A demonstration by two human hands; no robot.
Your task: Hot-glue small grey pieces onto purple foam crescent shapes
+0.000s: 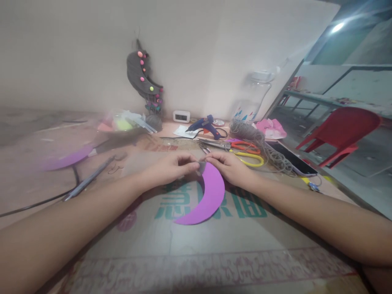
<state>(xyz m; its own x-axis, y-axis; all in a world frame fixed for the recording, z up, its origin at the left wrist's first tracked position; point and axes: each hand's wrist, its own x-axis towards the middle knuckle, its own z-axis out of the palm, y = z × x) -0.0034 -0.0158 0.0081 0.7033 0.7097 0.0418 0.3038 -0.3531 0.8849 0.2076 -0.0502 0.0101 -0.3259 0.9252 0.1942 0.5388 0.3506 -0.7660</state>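
Note:
A flat purple crescent (211, 200), cut from paper or foam, is held above the cardboard sheet (196, 241) with its lower tip pointing left. Grey yarn (202, 167) appears wound round its upper tip. My left hand (174, 168) pinches that grey tip between thumb and fingers from the left. From the right, my right hand (229, 166) grips the crescent's upper end, its thumb and index finger closed close to the left fingertips. Whether a loose strand runs between the fingers is too small to tell.
Scissors with orange handles (246, 146) and yellow handles (252, 159) lie beyond my right hand, beside a grey yarn skein (249, 132) and a phone (290, 159). Behind are a blue glue gun (205, 124), clock (181, 116) and bottle (251, 98). A grey crescent hanging (137, 71) is against the wall.

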